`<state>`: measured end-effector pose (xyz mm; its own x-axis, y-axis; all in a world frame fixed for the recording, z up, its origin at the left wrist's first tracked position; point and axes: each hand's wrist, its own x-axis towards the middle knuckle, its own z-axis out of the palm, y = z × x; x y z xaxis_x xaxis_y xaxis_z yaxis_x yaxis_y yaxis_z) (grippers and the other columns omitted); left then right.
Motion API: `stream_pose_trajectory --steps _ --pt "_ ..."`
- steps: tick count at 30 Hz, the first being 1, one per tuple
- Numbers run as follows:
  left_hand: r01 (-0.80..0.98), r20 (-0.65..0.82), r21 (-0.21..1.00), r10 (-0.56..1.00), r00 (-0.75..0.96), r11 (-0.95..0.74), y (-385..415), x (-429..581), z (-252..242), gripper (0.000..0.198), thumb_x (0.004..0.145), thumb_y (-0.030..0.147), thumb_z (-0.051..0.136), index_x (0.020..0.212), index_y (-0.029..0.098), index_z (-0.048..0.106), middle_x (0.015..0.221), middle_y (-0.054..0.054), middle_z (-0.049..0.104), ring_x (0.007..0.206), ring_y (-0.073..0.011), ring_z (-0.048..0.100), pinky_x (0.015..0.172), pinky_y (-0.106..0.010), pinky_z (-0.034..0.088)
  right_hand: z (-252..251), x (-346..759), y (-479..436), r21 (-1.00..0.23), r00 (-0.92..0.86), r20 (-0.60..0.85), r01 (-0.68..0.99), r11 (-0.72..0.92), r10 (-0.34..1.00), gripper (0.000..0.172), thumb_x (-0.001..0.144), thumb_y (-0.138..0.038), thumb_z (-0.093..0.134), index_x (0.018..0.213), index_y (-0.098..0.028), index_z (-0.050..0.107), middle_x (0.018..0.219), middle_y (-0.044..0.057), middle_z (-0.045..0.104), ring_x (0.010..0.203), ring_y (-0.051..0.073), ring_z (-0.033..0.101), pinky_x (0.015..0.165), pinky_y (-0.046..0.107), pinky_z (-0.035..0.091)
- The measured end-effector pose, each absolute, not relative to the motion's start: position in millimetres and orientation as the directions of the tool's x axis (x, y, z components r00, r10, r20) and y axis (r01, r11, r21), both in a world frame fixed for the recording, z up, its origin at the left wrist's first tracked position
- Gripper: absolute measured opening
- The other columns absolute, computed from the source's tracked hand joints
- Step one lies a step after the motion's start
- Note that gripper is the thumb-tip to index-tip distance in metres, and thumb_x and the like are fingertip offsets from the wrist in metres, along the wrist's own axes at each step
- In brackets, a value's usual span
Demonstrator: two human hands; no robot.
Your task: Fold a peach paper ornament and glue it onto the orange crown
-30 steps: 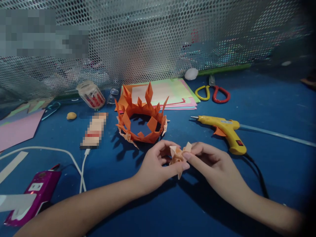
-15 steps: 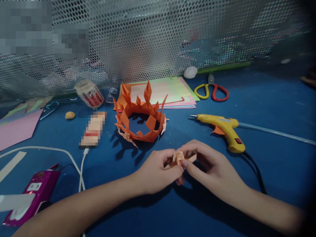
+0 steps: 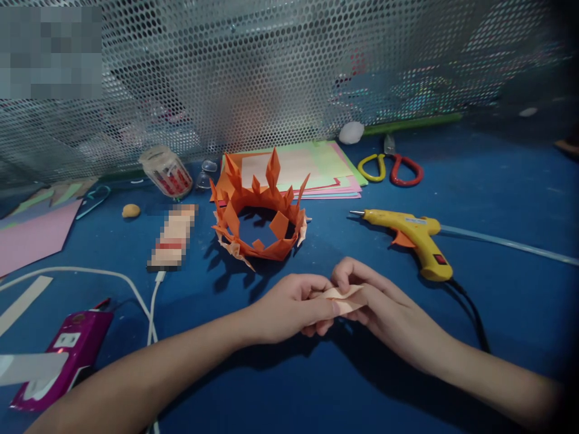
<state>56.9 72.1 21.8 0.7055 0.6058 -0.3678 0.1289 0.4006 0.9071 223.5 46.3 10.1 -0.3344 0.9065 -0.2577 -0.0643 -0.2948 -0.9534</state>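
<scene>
Both hands meet low in the middle of the blue bench (image 3: pixel 497 301). The left hand (image 3: pixel 287 308) and the right hand (image 3: pixel 389 313) hold one small folded paper (image 3: pixel 344 295) between them. It is pale orange and looks flat. The left fingers (image 3: pixel 322 307) pinch its left end. The right fingers (image 3: pixel 350 272) curl over its top and pinch the right end. The paper sits just above the bench, right where the fingertips touch.

At 12 o'clock from the hands stands a spiky orange paper crown (image 3: pixel 260 220). At 2 o'clock lies a yellow glue gun (image 3: pixel 414 235). At 1 o'clock, farther back, lie the scissors (image 3: pixel 391 169). At 9 o'clock runs a white cable (image 3: pixel 113 277).
</scene>
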Motion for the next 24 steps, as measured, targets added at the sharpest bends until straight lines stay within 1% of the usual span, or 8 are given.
stream_pose_trajectory --steps 3,6,10,12,15,18,21,24 --pt "0.183 -0.396 0.901 0.572 0.719 0.395 74.8 56.5 24.7 0.016 0.081 0.029 0.056 0.073 0.015 0.055 0.052 0.006 0.048 0.043 -0.0052 0.040 0.042 -0.017 0.030 9.4 224.2 47.5 -0.935 -0.339 -0.287 -0.106 -0.339 0.896 0.010 0.076 -0.026 0.051 0.069 -0.023 0.043 0.056 -0.003 0.047 0.054 0.015 0.050 0.054 0.028 0.045" --pt "0.219 -0.403 0.906 0.578 0.709 0.362 74.4 57.0 25.0 0.018 0.081 0.034 0.058 0.078 0.016 0.057 0.052 0.007 0.048 0.043 -0.0054 0.039 0.041 -0.017 0.030 7.0 227.6 48.7 -0.939 -0.353 -0.247 -0.143 -0.313 0.902 0.014 0.078 -0.031 0.053 0.069 -0.022 0.046 0.058 -0.003 0.047 0.053 0.013 0.046 0.051 0.026 0.041" --pt "0.234 -0.387 0.920 0.634 0.670 0.315 70.7 57.4 22.9 0.019 0.082 0.035 0.060 0.077 0.017 0.056 0.054 0.007 0.049 0.045 -0.0053 0.040 0.041 -0.016 0.030 6.6 230.4 48.1 -0.982 -0.330 -0.176 -0.007 -0.189 0.928 0.028 0.081 -0.045 0.060 0.071 -0.022 0.047 0.060 -0.004 0.049 0.055 0.012 0.049 0.049 0.023 0.038" --pt "0.233 -0.375 0.926 0.660 0.650 0.296 69.1 57.4 21.8 0.020 0.083 0.036 0.058 0.075 0.017 0.055 0.055 0.007 0.049 0.045 -0.0050 0.041 0.043 -0.016 0.031 9.0 229.4 48.0 -0.984 -0.280 -0.177 0.059 -0.167 0.944 0.031 0.078 -0.046 0.065 0.073 -0.023 0.045 0.060 -0.005 0.050 0.055 0.012 0.052 0.049 0.023 0.040" --pt "0.232 -0.361 0.932 0.685 0.632 0.277 68.1 57.9 20.6 0.020 0.084 0.034 0.056 0.075 0.016 0.055 0.058 0.005 0.053 0.046 -0.0050 0.045 0.045 -0.016 0.036 12.1 227.8 49.1 -0.989 -0.194 -0.143 0.067 -0.132 0.970 0.031 0.075 -0.047 0.068 0.076 -0.023 0.047 0.063 -0.004 0.051 0.055 0.012 0.054 0.050 0.023 0.045" --pt "0.201 -0.376 0.925 0.692 0.616 0.323 68.4 59.6 19.5 0.019 0.083 0.032 0.056 0.073 0.016 0.054 0.062 0.002 0.058 0.049 -0.0067 0.051 0.045 -0.017 0.041 12.2 228.2 50.4 -0.989 -0.205 -0.144 0.042 -0.138 0.968 0.029 0.077 -0.047 0.066 0.084 -0.022 0.054 0.068 -0.001 0.058 0.059 0.013 0.059 0.056 0.025 0.051" --pt "0.141 -0.367 0.923 0.708 0.604 0.359 69.2 61.3 17.9 0.019 0.080 0.032 0.059 0.072 0.016 0.055 0.063 0.000 0.061 0.049 -0.0076 0.053 0.044 -0.017 0.042 10.4 229.5 50.0 -0.988 -0.217 -0.153 0.040 -0.148 0.964 0.032 0.077 -0.047 0.067 0.096 -0.021 0.062 0.076 0.002 0.065 0.063 0.015 0.063 0.061 0.029 0.055" --pt "0.124 -0.358 0.927 0.734 0.577 0.354 69.1 61.9 15.2 0.022 0.079 0.035 0.062 0.072 0.015 0.055 0.064 0.000 0.061 0.047 -0.0068 0.052 0.042 -0.016 0.042 8.9 231.2 49.1 -0.985 -0.201 -0.079 0.165 -0.046 0.976 0.029 0.080 -0.046 0.064 0.096 -0.022 0.068 0.082 0.005 0.069 0.067 0.018 0.065 0.063 0.031 0.055"
